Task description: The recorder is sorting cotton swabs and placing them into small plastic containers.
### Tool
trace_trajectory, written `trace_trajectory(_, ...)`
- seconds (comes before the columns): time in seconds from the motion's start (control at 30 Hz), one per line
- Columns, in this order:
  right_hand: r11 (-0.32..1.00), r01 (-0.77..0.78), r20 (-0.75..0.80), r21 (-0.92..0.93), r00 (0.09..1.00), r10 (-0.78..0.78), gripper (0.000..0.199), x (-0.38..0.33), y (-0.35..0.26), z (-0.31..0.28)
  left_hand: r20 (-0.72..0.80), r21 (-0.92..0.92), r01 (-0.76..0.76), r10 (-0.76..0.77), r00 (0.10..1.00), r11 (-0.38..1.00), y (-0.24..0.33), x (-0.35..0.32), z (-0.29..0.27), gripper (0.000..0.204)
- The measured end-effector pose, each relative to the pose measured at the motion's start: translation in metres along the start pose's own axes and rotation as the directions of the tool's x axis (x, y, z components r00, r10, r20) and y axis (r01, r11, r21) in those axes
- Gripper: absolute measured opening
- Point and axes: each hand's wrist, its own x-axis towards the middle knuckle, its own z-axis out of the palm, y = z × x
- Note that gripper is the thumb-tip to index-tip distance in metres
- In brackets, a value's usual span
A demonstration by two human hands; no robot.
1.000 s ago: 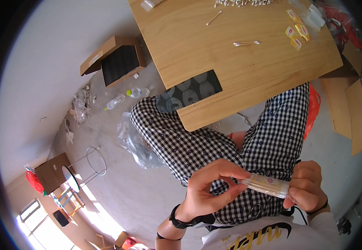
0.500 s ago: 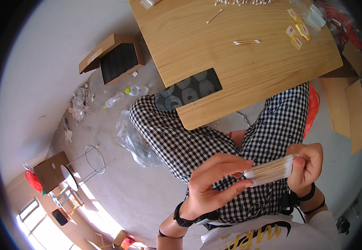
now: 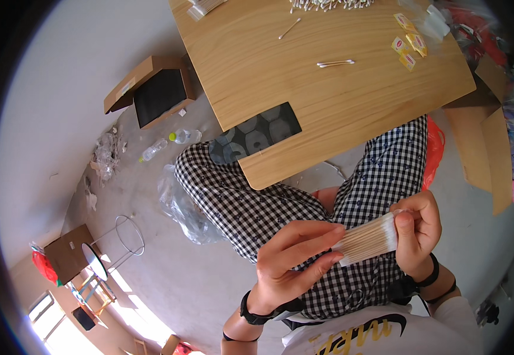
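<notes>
Over my lap I hold a flat clear packet of cotton swabs (image 3: 366, 239), its pale sticks lying side by side with white tips at both ends. My left hand (image 3: 295, 260) pinches the packet's left end between thumb and fingers. At the other end my right hand (image 3: 418, 232) grips the bunched plastic, thumb on top and fingers curled. On the wooden table (image 3: 257, 71) in front of me are a few loose swabs (image 3: 336, 63), one single swab (image 3: 289, 28) and a pile of swabs (image 3: 331, 5) at the far edge.
Small yellow packets (image 3: 416, 44) lie on the table's right side, near clear plastic. An open cardboard box (image 3: 482, 154) stands right of the table, another box (image 3: 159, 94) to its left. Plastic bottles (image 3: 185, 136), a clear bag (image 3: 186, 213) and a wire-frame stand (image 3: 130, 236) are on the floor.
The view has shifted slightly, so most things sit a little further left. The swab packet has turned its broad face more upward, still held by both hands.
</notes>
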Motion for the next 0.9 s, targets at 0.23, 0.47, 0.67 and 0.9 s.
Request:
trace_trajectory(0.23,0.999,-0.019,0.043,-0.05,0.999,0.021,0.013,0.012,-0.007,0.0,0.021,0.232,-0.131,0.13,0.991,0.964,0.007,0.009,-0.002,0.032)
trace_trajectory(0.47,0.996,-0.085,0.088,-0.017,0.992,0.086,0.013,0.015,-0.009,0.001,0.095,0.404,-0.127,0.096,0.991,0.906,0.016,0.016,-0.007,0.034)
trace_trajectory(0.67,0.986,0.154,0.182,-0.068,0.973,-0.14,0.019,0.015,0.0,0.0,0.19,0.247,0.069,-0.118,0.975,0.967,0.029,0.027,-0.003,0.036)
trace_trajectory(0.9,0.933,-0.014,0.188,0.36,0.98,-0.058,0.034,0.031,0.009,0.003,0.063,-0.028,0.086,-0.084,0.995,0.996,-0.01,0.028,0.002,0.032)
